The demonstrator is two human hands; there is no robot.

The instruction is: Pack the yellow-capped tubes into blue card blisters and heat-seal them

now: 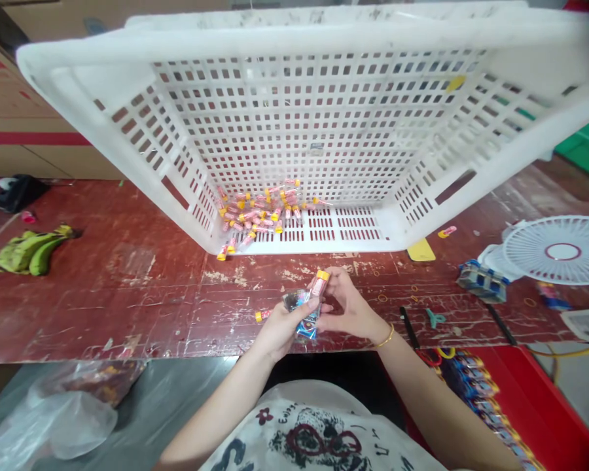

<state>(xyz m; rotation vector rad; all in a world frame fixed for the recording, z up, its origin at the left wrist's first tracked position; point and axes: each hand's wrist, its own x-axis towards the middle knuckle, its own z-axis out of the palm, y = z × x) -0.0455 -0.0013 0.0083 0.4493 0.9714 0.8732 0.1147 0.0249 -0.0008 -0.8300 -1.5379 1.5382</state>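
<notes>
In front of my body, my left hand [281, 327] is closed on a small blue and black packet [306, 322], its thumb lying across the front. A pink tube with a yellow cap [320, 282] stands tilted at the packet's top, by the left thumb tip. My right hand [351, 311] curls round the right side of both, index finger at the tube and thumb by the packet's edge; some fingertips are hidden. Another pink tube [262, 316] lies on the table beside my left hand. Many similar tubes [260, 216] are heaped in the white basket [294, 245].
The tipped basket spans the back of the red table [177, 307]. Bananas [34, 252] lie left. On the right are a yellow card [421, 250], a bundle of blue packets [483, 281] and a white fan [562, 252]. A red bin [535, 399] with packed rows sits below.
</notes>
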